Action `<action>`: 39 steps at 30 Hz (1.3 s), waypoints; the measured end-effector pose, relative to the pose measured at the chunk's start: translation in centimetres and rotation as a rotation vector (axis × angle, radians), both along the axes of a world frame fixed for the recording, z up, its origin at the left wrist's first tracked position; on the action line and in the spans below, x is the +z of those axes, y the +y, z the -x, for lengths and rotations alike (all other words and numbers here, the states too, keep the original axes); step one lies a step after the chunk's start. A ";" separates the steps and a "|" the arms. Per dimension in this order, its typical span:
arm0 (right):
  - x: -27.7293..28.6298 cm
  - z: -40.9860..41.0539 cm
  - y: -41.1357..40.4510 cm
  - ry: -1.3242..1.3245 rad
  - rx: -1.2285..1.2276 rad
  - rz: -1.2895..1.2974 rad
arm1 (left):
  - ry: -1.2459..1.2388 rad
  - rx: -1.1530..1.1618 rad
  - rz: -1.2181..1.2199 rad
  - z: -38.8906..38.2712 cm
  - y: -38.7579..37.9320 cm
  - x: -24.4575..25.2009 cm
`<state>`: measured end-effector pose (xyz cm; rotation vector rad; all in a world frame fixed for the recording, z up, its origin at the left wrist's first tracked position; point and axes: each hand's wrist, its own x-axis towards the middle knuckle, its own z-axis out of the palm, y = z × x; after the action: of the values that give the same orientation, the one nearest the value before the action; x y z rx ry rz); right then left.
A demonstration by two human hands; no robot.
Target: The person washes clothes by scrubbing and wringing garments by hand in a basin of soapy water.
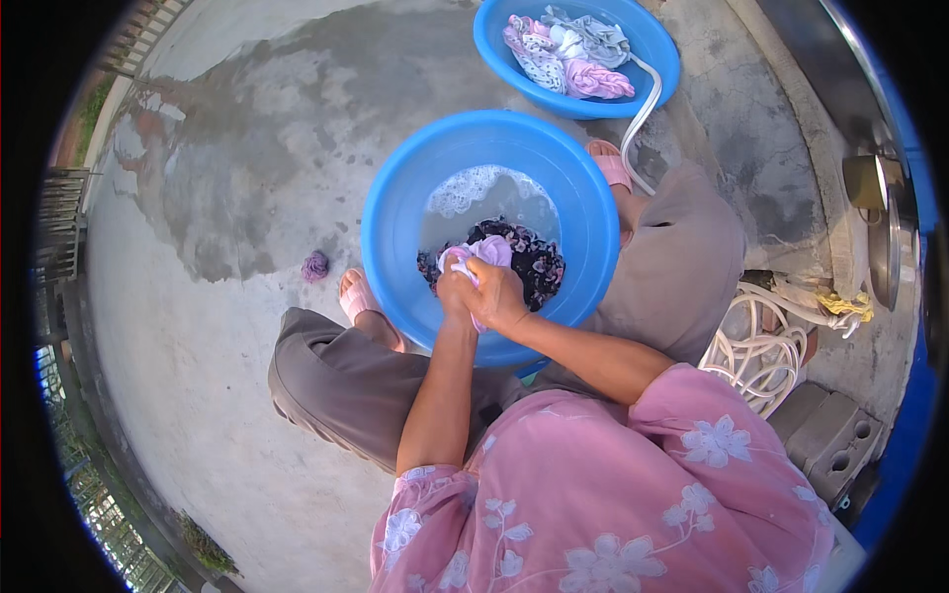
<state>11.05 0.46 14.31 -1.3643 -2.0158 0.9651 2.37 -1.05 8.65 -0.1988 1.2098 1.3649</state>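
Observation:
Both hands meet over a round blue plastic basin (400, 185) that stands between my feet. My left hand (456, 290) and my right hand (498, 295) are closed on a bunched pink and white cloth (489, 252), which bulges out beyond the fingers; a small end hangs below them. Under the cloth, dark floral fabric (545, 270) lies in cloudy water, and white suds (474, 187) float along the far side.
Beyond stands a second blue basin (493, 55) with twisted pink, white and grey clothes (571, 55); a white hose (639, 133) runs over its rim. A purple mesh ball (315, 266) lies on the concrete at left. Coiled hose (764, 341) and grey blocks (830, 437) are at right.

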 end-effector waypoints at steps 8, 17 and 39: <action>-8.0 -4.1 4.5 0.352 -0.546 0.828 | -0.090 0.094 -0.156 -2.4 2.2 4.1; -1.1 -5.1 4.9 0.759 -0.246 1.175 | -0.237 0.236 -0.346 0.3 0.2 1.9; -1.4 -5.3 6.9 1.126 -0.294 1.065 | -0.281 0.069 -0.518 -0.5 -1.0 4.3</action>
<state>16.35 7.32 12.94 -1.0198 -0.4016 2.1295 2.83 -2.00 12.99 -0.0605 0.5958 1.6026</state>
